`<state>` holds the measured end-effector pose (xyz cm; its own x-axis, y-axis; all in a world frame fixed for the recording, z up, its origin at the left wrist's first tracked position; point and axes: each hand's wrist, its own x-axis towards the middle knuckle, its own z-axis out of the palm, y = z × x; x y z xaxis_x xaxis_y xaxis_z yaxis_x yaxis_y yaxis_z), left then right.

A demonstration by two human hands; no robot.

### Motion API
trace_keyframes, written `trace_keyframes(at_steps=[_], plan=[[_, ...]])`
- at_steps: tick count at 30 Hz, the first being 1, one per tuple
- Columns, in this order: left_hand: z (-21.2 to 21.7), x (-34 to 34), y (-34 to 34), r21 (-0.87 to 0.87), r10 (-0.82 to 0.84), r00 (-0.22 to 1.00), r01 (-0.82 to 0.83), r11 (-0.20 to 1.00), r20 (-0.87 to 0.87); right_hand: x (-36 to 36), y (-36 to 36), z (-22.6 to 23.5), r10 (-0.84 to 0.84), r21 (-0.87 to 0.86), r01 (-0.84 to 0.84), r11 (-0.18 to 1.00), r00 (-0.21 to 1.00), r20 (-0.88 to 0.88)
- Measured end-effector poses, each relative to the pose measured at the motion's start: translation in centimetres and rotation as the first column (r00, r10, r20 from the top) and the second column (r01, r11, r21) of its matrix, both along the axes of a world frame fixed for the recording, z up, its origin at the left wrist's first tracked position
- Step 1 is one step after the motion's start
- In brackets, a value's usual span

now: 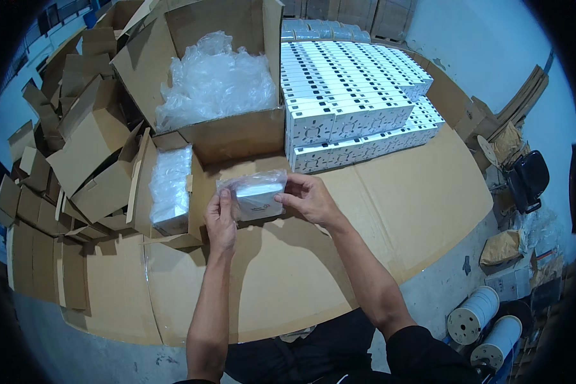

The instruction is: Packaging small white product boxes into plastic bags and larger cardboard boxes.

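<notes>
A small white box wrapped in a clear plastic bag is held between both hands just above the cardboard-covered table. My left hand grips its left end and my right hand pinches the bag at its right end. Left of the hands lies a small open carton with another bagged white box inside it. Behind them stands a large open cardboard box full of crumpled clear plastic bags.
Stacked rows of several white boxes fill the table's far right. Flattened and folded small cartons pile up at the left. Two white cable spools and brown sacks sit on the floor at right.
</notes>
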<state>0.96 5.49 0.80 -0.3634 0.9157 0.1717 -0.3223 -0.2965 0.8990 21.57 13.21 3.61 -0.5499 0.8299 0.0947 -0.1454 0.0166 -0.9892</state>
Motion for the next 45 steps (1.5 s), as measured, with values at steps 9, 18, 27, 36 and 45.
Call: trace_keyframes(at_steps=[9,18,27,36,45], plan=[[-0.3,0.1,-0.2,-0.048,0.035,0.987,-0.043,0.998,-0.16,0.8,0.0,1.2,-0.037,0.148,0.009,0.989,0.981,0.192],[1.4,1.2,-1.0,-0.153,-0.082,0.96,0.041,0.987,-0.266,0.9,0.1,0.5,-0.015,0.144,-0.008,0.99,0.987,0.159],[1.7,1.2,-0.8,-0.171,0.027,0.972,-0.068,0.983,-0.232,0.7,0.3,-0.2,-0.058,0.105,0.051,0.993,0.996,0.063],[0.6,1.8,0.1,-0.112,0.203,0.963,-0.224,0.968,-0.174,-0.7,-0.2,-1.0,-0.138,0.028,0.142,0.989,0.982,-0.127],[-0.4,1.5,0.6,-0.068,0.217,0.97,-0.225,0.972,-0.107,-0.5,-0.7,1.2,-0.058,0.003,0.062,0.998,0.946,-0.32]])
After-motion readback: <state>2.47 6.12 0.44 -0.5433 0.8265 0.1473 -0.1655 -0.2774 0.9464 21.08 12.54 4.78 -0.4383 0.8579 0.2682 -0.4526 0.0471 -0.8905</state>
